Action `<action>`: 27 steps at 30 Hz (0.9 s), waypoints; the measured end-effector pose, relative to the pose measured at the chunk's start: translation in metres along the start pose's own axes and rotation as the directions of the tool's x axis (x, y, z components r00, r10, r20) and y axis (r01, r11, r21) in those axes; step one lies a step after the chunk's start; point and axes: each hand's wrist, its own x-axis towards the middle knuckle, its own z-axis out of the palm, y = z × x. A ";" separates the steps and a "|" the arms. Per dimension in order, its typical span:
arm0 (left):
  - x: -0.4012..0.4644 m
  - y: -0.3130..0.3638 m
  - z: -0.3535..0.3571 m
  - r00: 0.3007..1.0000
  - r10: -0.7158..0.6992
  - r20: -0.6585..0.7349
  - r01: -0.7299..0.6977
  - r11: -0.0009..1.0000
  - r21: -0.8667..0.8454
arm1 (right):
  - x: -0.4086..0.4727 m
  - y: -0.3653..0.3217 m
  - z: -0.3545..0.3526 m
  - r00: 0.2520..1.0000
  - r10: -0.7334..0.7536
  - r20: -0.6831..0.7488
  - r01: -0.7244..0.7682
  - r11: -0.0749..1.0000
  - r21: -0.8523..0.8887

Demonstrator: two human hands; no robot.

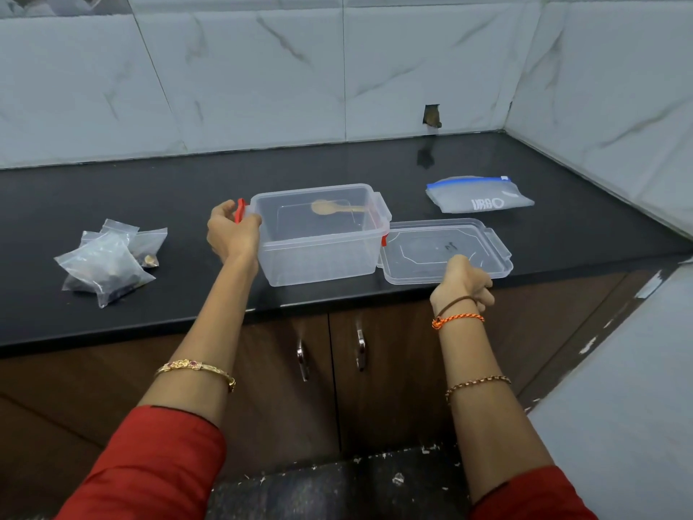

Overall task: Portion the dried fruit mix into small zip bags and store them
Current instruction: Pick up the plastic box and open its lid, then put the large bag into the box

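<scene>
The left hand (232, 234) has its grip clamped on the left end of the clear plastic container (318, 234), fingers curled over the rim right by the red latch (240, 210), just left of centre frame. Over to the right, the right hand (463, 279) is curled onto the near edge of the clear lid (450, 245), pinching it where it lies flat on the black tabletop (150, 189). The lid sits touching the container's right side, close to the tabletop's front edge.

Inside the container there's a pale wooden spoon (333, 208) lying near the back wall, and that's all that shows through the clear walls. The container stands upright and open in the middle of the frame.

Swing left: a small heap of filled zip bags (108, 264) is piled on the tabletop at centre left, well apart from the container, with dark contents inside them; what exactly they hold is hard to tell. Upper right of the container, a flat stack of empty zip bags (480, 195) with a blue seal strip lies near the corner of the marble-tiled wall (262, 76).

Down in the lower frame, red sleeves (157, 463), a gold bangle (195, 369) on the left arm, and an orange thread band (457, 319) at the right wrist. Brown cabinet doors (330, 369) sit under the tabletop.
</scene>
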 end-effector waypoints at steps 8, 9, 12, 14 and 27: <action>0.002 -0.001 -0.004 0.983 0.175 0.052 -0.182 0.953 0.243 | -0.014 -0.012 0.004 0.923 -0.334 -0.190 0.337 0.941 -0.017; 0.002 0.000 -0.004 0.975 0.212 0.060 -0.221 0.930 0.293 | -0.016 -0.016 0.005 0.890 -0.410 -0.197 0.415 0.910 -0.016; 0.000 0.011 -0.003 0.940 0.327 0.093 -0.334 0.837 0.433 | -0.014 -0.032 0.011 0.862 -0.504 -0.057 0.507 0.856 0.100; -0.005 0.021 0.002 0.904 0.398 0.156 -0.425 0.797 0.428 | -0.011 -0.045 0.013 0.883 -0.467 0.035 0.453 0.871 0.192; -0.098 0.064 0.165 0.670 0.364 0.647 -0.516 0.855 0.053 | 0.093 -0.115 0.000 0.781 -0.601 0.171 0.620 0.778 -0.096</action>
